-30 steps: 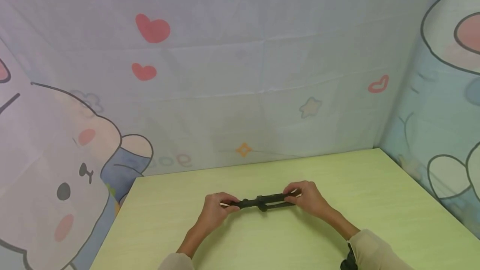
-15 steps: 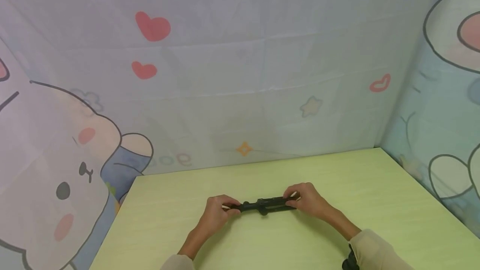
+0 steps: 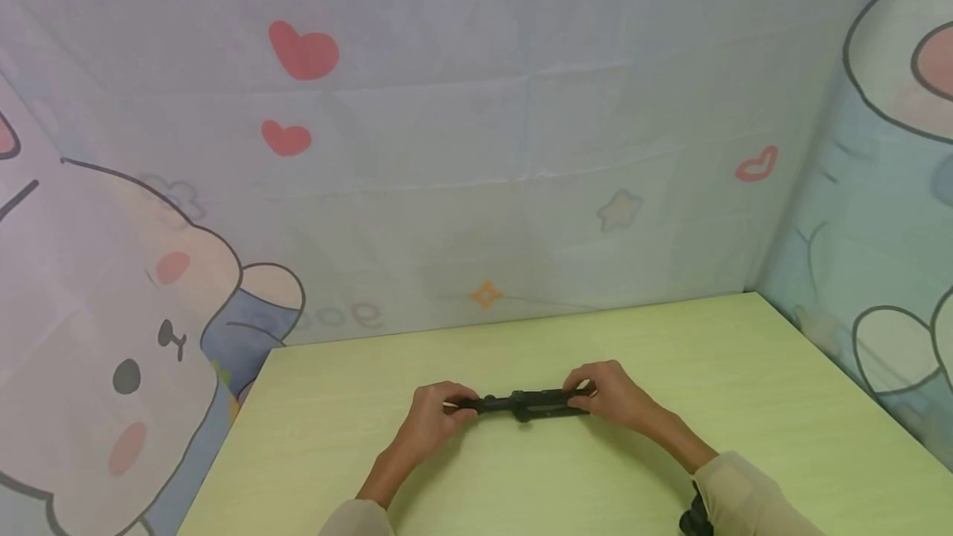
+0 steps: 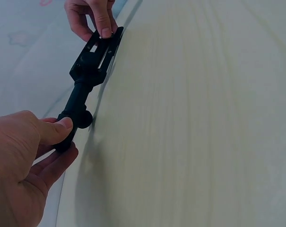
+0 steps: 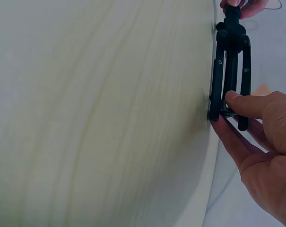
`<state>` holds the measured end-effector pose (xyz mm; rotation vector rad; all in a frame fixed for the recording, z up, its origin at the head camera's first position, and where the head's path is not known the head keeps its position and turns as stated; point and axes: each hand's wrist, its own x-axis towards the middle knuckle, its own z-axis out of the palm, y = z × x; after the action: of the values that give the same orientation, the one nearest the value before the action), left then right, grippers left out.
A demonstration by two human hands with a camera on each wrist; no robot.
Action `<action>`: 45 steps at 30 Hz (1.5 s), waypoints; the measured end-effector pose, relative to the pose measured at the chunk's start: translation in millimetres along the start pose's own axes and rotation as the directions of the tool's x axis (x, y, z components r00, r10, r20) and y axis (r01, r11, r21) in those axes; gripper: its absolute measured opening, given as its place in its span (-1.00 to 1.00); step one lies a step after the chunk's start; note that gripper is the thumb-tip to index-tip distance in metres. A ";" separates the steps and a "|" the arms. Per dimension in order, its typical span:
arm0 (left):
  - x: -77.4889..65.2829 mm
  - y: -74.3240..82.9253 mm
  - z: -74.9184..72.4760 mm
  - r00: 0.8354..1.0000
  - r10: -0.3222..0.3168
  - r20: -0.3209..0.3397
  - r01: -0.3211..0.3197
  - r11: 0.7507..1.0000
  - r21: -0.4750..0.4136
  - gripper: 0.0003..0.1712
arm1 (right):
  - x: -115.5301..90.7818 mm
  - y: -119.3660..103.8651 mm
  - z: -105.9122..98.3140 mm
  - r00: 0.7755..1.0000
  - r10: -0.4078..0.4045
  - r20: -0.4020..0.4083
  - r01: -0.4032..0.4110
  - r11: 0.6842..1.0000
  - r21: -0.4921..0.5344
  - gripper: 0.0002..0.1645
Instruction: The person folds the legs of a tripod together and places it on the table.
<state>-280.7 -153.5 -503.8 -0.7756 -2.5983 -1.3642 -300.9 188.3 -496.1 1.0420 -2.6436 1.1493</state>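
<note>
A small black tripod (image 3: 524, 405) is held lengthwise between both hands, above the pale yellow-green table. My left hand (image 3: 432, 418) pinches its narrow head end between thumb and fingers; a round knob (image 4: 85, 119) sticks out beside that grip in the left wrist view. At the other end, my right hand (image 3: 616, 397) grips the tripod near the leg tips. In the right wrist view the thumb presses on the middle part, between two outer legs (image 5: 246, 78) that stand slightly apart from it. The fingers behind the tripod are partly hidden.
The table (image 3: 335, 453) ends at a pale cloth backdrop (image 3: 447, 147) printed with hearts and cartoon figures. More cloth hangs along the left and right sides. A dark object (image 3: 696, 517) sits at the right sleeve cuff.
The tripod has turned slightly, from sloping up at the right to nearly level. Its lower leg now looks more parallel to the upper part. Both hands keep their grips.
</note>
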 end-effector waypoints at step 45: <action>0.1 16.2 -22.2 0.968 -0.032 0.248 -0.034 0.966 0.257 -0.49 | 11.3 2.4 -11.6 0.995 -0.001 0.105 0.003 1.000 -0.022 -0.87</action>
<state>-276.0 -163.6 -478.6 -0.9586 -2.8862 -0.9471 -313.3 191.0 -485.7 1.1312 -2.7264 1.0918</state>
